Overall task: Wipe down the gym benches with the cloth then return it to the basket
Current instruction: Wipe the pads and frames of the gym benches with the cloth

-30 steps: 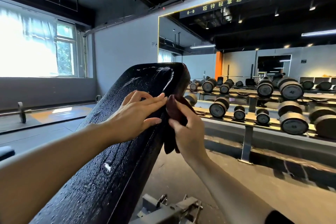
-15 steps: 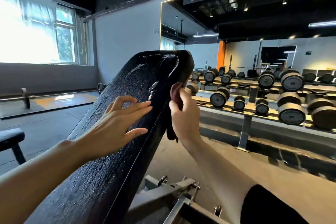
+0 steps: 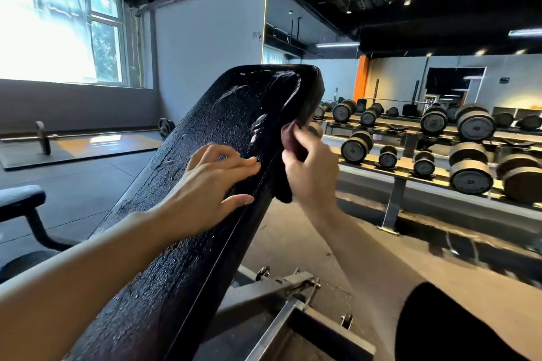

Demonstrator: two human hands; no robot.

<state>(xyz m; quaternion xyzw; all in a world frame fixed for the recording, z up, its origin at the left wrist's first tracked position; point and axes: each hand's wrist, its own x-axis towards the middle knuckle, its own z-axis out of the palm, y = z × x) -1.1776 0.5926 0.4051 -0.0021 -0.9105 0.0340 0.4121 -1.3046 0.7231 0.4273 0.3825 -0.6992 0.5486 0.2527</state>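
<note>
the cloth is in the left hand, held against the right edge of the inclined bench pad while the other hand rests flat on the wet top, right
Not quite. The head view shows the cloth gripped by the right hand, not the left. It is held against the right edge of the inclined bench pad, while the left hand rests flat on the wet top.

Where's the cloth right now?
In the head view, the cloth is in the right hand, against the right edge of the inclined bench pad.
</note>
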